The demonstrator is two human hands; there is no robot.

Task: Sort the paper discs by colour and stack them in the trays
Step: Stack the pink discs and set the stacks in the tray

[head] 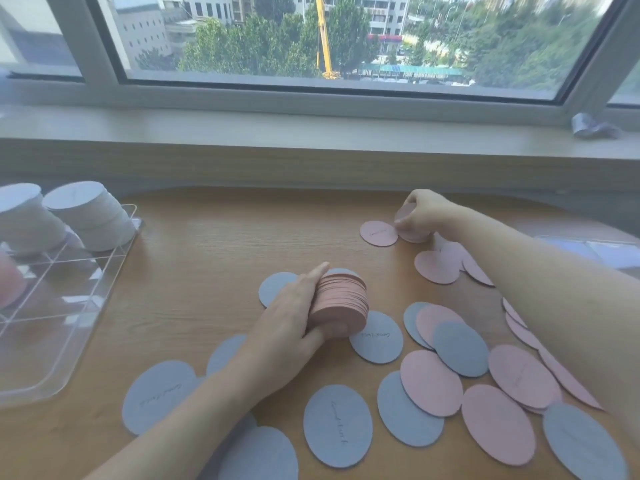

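The left hand (pixel 291 320) grips a thick pink stack (pixel 341 304) near the middle of the table (pixel 214 258), fingers along its far side and thumb under its near edge, so the stack sits tilted with its edges towards the camera and its lower part over a blue disc (pixel 377 337) with handwriting on it. The right hand (pixel 424 211) is further back and to the right, its fingers curled round a smaller pink bundle (pixel 407 216) held on edge, fingertips down at the table just beside a single pink disc (pixel 378 233) lying flat. More pink discs (pixel 438 266) lie partly under the right forearm. Loose discs cover the near half of the table: blue ones (pixel 337 431) mostly in front and on the left, some hidden under the left forearm, and a mixed overlapping pile (pixel 450 348) of pink and blue on the right. At the left edge stands a clear tray (pixel 69 306) with dividers; two tall white stacks (pixel 86 216) fill its far compartments, the right one leaning a little, and a blurred pink shape (pixel 10 282) shows at the picture's left border, too unclear to tell what it is. Another clear tray (pixel 588 247) shows at the right edge behind the right arm, only partly in view. Behind the table runs a pale sill (pixel 311 133) under a window (pixel 329 39) onto trees and buildings, with a crumpled grey scrap (pixel 592 126) at the sill's right end.
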